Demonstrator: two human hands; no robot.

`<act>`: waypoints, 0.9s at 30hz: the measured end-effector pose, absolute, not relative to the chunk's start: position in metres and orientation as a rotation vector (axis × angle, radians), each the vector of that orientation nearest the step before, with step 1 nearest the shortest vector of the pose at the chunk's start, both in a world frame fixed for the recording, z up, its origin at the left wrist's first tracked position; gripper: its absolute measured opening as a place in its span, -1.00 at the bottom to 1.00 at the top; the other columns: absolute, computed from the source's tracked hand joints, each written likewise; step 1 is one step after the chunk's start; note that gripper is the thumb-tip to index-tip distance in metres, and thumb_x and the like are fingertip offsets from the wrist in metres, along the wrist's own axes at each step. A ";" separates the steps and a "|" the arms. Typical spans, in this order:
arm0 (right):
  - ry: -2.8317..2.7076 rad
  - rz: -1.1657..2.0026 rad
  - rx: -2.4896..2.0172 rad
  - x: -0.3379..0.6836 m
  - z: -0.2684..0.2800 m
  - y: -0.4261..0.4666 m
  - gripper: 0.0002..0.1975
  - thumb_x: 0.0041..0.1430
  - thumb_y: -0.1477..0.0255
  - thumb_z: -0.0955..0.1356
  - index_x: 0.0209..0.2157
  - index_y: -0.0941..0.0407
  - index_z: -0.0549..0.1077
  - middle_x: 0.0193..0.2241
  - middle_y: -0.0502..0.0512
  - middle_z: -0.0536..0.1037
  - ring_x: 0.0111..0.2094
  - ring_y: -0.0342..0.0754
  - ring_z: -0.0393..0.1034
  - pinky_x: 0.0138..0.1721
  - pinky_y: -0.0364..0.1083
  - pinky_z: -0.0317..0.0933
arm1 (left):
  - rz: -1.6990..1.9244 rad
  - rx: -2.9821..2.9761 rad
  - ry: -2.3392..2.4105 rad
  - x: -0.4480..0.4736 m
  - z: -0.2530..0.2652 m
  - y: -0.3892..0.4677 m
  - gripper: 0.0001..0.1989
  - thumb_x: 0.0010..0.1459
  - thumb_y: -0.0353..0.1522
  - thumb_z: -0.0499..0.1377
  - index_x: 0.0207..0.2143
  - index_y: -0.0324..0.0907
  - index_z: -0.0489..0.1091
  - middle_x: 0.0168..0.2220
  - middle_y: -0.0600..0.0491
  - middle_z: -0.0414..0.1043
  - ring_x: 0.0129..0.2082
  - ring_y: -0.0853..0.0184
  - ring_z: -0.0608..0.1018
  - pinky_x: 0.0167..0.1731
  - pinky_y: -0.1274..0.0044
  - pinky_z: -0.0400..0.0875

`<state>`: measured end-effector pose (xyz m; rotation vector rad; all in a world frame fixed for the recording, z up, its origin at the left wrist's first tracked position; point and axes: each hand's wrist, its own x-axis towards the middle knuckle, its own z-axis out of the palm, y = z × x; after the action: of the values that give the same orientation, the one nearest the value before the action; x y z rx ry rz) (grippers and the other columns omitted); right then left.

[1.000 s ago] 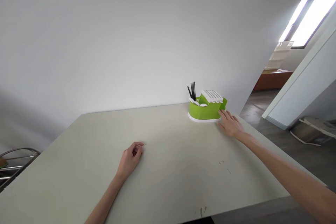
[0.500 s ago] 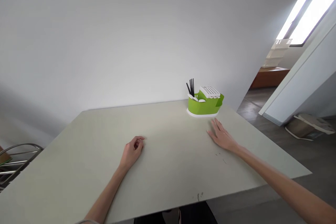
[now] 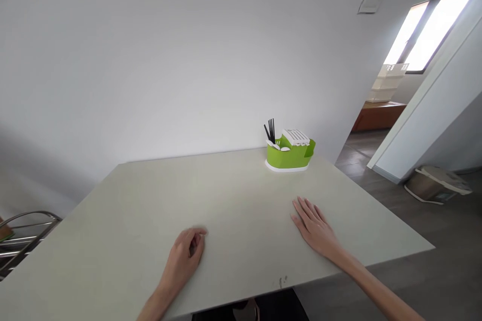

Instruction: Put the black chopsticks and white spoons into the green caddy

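Note:
My left hand (image 3: pixel 184 256) rests on its edge on the pale table (image 3: pixel 158 200), left of centre. Its fingers are curled in towards the thumb, and nothing shows between them. On the right side of the tabletop, my right hand (image 3: pixel 314 228) lies palm down with fingers stretched out and slightly apart. Beyond it, against the wall, stands a green cutlery caddy (image 3: pixel 288 159) on a white base. Black chopsticks (image 3: pixel 271 131) and white spoons (image 3: pixel 285 149) stick out of its left part. A white slotted cover (image 3: pixel 296 136) sits on its raised middle. Neither hand touches the caddy.
A plain wall (image 3: pixel 188 85) runs along the table's far edge. To the left is a metal rack (image 3: pixel 30 235). A lidded bin (image 3: pixel 437 183) stands on the floor at right, near a doorway with a window (image 3: pixel 429 30). Dark marks (image 3: pixel 282 281) show near the table's front edge.
Both hands have drawn back towards the table's near edge. My right hand is now farther from the caddy. The camera view has shifted slightly.

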<state>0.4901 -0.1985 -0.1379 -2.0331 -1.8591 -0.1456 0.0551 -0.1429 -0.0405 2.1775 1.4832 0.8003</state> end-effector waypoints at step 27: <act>-1.795 -0.192 -1.993 0.471 -0.141 -0.207 -0.30 0.51 0.02 0.02 0.52 0.03 0.06 0.47 0.12 0.18 0.48 0.17 0.02 0.46 0.26 -0.06 | 0.851 2.294 1.501 0.059 -0.032 -0.164 -0.62 0.35 -0.06 0.04 -0.16 -0.08 0.53 -0.34 -0.02 0.54 -0.30 0.15 0.58 -0.22 0.35 0.49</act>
<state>0.4715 -0.2074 -0.1413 -1.9932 -1.7945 -0.1922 0.0594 -0.1637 -0.0324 2.2944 1.5011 0.8505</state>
